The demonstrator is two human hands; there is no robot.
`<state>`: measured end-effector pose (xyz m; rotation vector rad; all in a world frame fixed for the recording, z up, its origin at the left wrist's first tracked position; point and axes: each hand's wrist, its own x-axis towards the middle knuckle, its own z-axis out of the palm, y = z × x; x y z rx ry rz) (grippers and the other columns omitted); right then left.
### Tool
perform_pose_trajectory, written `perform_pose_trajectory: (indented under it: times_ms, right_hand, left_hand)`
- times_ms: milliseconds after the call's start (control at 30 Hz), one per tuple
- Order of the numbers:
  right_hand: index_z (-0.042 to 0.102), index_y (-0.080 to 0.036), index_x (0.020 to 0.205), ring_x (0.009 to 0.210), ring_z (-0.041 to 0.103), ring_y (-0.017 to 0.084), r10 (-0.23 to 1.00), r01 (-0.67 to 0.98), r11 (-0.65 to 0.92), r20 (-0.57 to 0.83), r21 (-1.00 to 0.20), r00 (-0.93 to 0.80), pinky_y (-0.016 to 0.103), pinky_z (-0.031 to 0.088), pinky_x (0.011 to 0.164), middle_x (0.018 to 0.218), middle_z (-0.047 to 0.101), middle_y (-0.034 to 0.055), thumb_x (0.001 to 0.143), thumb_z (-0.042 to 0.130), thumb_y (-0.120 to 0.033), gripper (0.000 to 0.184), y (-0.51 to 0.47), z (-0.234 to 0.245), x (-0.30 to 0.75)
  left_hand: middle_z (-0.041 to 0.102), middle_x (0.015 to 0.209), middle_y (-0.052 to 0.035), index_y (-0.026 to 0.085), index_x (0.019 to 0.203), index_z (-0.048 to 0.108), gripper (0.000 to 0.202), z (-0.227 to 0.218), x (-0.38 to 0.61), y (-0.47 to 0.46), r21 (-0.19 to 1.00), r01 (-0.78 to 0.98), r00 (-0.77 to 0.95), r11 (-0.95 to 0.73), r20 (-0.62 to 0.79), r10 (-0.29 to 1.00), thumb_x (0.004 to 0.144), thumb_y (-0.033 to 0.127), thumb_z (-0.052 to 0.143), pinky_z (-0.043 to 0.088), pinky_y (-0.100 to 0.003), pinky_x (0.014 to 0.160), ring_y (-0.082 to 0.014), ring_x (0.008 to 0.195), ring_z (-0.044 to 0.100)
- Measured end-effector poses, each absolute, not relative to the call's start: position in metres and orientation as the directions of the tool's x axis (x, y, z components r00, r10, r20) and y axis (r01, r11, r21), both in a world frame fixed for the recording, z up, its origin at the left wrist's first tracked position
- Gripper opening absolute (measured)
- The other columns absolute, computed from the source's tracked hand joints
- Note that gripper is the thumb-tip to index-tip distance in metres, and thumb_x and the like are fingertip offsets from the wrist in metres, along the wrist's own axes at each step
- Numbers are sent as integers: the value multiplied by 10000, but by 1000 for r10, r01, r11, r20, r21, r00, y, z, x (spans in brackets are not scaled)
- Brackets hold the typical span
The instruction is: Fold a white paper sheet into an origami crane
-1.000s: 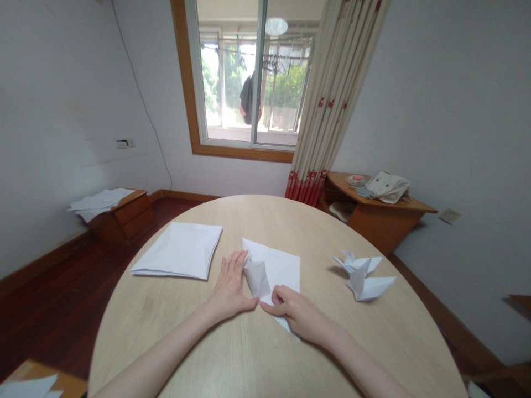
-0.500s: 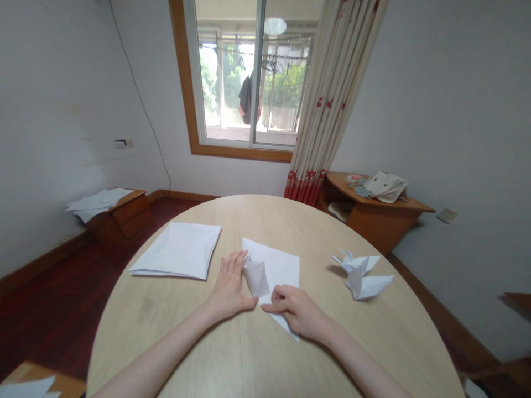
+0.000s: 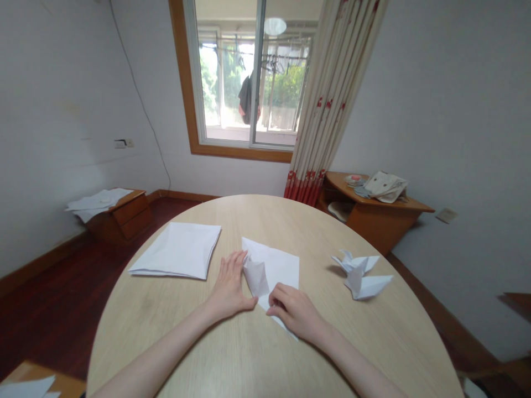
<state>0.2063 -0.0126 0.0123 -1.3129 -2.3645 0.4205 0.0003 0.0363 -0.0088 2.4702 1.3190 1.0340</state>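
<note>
On the round light-wood table [image 3: 199,354], mid-front: white square paper sheet [image 3: 280,265], lying flat with one corner flap folded up and over near its left edge. Left hand [image 3: 230,284] is laid flat, fingers spread, palm down just left of the raised flap, thumb tip touching the sheet's near edge. Right hand [image 3: 292,309] is curled, fingertips pinching or pressing the sheet's near corner; can't tell which, knuckles hide the contact.

Handling, my read: thin, light, floppy, creases permanently, slides easily on smooth wood. Best held at edges or corners with fingertips, other hand flat to pin it. Too much pressure means stray creases.

Around: stack of white paper sheets [image 3: 178,251] just beside the left hand, apart from it. Folded white paper bird [image 3: 360,273] well to the right of the right hand. Neither blocks the hands. Beyond the table: wooden corner shelf [image 3: 375,213] with a cloth bag, striped curtain [image 3: 332,99], window [image 3: 249,77], low wooden drawer unit [image 3: 124,213] with papers on top.
</note>
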Motion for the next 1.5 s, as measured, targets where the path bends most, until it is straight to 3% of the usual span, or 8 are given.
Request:
perform_pose_trajectory:
  times_ms: [233, 467, 900, 1500]
  right_hand:
    - [570, -185, 703, 724, 542, 144, 861, 665, 466, 127, -584, -492, 235, 381, 653, 760, 577, -18, 780, 682, -116, 153, -8, 19, 212]
    - [602, -185, 748, 733, 529, 146, 851, 599, 438, 94, -671, -517, 236, 390, 666, 777, 565, -20, 738, 710, -100, 138, -6, 20, 220]
    - [614, -199, 824, 790, 524, 167, 837, 619, 392, -16, -681, -547, 268, 414, 716, 857, 575, -8, 649, 814, -227, 267, -5, 29, 230]
    - [586, -197, 915, 879, 519, 189, 830, 616, 302, -116, -728, -545, 283, 418, 774, 949, 566, -1, 495, 878, -144, 515, -6, 33, 237]
  left_hand:
    - [381, 1381, -185, 161, 1411, 221, 1008, -9, 1, 37, 447, 674, 369, -588, 486, 792, 539, 304, 706, 135, -624, 1104, -402, 1331, 295]
    - [382, 1374, -186, 155, 1397, 231, 987, -8, 1, 37, 457, 666, 366, -589, 489, 792, 543, 298, 706, 153, -615, 1104, -391, 1324, 301]
    - [375, 1365, -176, 176, 1396, 235, 981, -3, 1, 35, 474, 661, 367, -582, 473, 801, 545, 281, 712, 167, -624, 1099, -388, 1316, 313]
    - [377, 1366, -183, 162, 1385, 248, 972, -5, 0, 35, 484, 661, 362, -574, 464, 808, 539, 286, 711, 165, -613, 1102, -391, 1316, 309]
